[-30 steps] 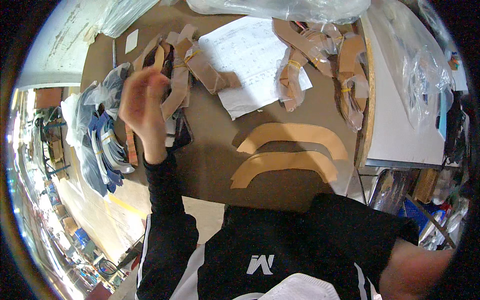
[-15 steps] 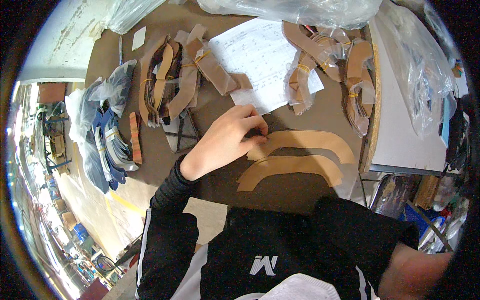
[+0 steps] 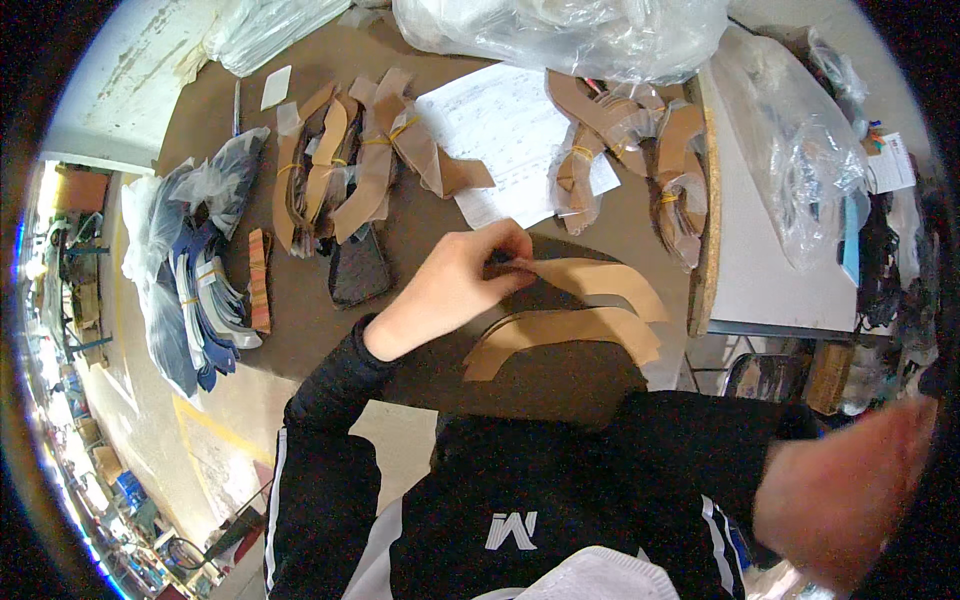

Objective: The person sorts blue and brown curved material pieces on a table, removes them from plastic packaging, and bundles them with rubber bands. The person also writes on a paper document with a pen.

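My left hand [image 3: 455, 290] is closed in a pinch on the left end of a curved tan strip [image 3: 600, 278], whose end is lifted a little off the brown tabletop [image 3: 540, 385]. Just nearer to me lies another stack of curved tan strips [image 3: 570, 330], apart from the fingers. At the lower right, blurred and out beyond the table, is my right hand [image 3: 845, 490]; its fingers cannot be made out.
Behind the strips lies a written paper sheet [image 3: 490, 130], with banded brown strip bundles [image 3: 375, 170] left of it and others [image 3: 680, 170] to its right. Blue-grey bundles [image 3: 205, 300] sit at the left edge. Clear plastic bags [image 3: 570, 35] line the back. A wooden edge [image 3: 705, 230] bounds the right.
My left fingers have closed on the far strip's left end and raised it slightly. My right hand has come further into view at the lower right. The whole view has shifted a little.
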A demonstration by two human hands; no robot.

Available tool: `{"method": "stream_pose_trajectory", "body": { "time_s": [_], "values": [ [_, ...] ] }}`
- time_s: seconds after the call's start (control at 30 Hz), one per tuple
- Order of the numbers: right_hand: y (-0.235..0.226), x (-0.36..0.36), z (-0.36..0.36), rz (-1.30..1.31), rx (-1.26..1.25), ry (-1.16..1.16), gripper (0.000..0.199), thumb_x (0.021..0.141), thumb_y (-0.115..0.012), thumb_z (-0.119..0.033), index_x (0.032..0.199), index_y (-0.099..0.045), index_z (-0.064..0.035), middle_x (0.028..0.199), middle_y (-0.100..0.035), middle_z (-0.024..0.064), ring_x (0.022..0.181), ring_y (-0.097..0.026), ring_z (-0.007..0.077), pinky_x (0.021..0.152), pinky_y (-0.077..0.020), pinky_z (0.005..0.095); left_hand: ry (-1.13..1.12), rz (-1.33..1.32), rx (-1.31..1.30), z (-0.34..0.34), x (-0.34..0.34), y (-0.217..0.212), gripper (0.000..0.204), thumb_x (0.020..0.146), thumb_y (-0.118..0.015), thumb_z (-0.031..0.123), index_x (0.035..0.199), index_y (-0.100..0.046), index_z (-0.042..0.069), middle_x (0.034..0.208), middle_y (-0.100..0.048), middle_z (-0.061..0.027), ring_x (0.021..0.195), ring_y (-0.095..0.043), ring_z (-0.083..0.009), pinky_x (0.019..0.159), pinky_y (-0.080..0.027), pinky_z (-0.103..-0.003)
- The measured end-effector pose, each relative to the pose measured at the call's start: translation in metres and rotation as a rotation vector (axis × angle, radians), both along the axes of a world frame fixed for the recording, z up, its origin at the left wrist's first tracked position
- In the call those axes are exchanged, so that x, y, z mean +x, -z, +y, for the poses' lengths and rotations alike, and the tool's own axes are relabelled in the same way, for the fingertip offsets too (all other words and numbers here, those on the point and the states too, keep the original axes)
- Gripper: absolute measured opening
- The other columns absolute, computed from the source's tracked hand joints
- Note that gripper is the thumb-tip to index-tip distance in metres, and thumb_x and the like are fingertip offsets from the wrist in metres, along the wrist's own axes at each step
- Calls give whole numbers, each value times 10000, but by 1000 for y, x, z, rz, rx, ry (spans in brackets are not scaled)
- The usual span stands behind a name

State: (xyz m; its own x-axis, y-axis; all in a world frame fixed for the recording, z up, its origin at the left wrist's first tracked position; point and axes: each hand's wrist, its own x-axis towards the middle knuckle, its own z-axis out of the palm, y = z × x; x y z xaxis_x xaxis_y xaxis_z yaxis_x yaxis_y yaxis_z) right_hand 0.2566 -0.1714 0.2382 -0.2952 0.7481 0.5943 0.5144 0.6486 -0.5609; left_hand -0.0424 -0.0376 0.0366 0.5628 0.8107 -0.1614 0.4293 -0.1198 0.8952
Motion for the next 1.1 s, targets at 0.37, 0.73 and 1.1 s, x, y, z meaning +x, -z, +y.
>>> {"method": "stream_pose_trajectory", "body": {
  "time_s": [0.37,0.73,1.1],
  "values": [
    [143,-129,54,250,-840,253,457,897,-614,-96,1338,-500,-56,973,-649,78,798,-574,86,698,-476,235,83,-403,123,-9,2,-14,298,739,-720,-26,1000,-598,50,922,-630,-40,815,-612,-131,724,-504,-266],
    [121,-112,39,460,-1151,-162,534,913,-512,49,1414,-370,-69,954,-646,73,855,-616,132,787,-483,263,405,-627,-24,13,-15,-19,711,826,-674,477,1331,-483,15,1356,-501,-180,1307,-434,-289,1062,-338,-401],
    [164,-45,19,365,-1157,453,194,892,-614,-17,1084,-618,10,917,-676,46,754,-613,78,661,-483,211,430,-168,-436,15,-11,6,272,869,-670,68,1121,-649,-34,943,-713,-45,815,-602,-59,737,-481,-222]
  ]
}}
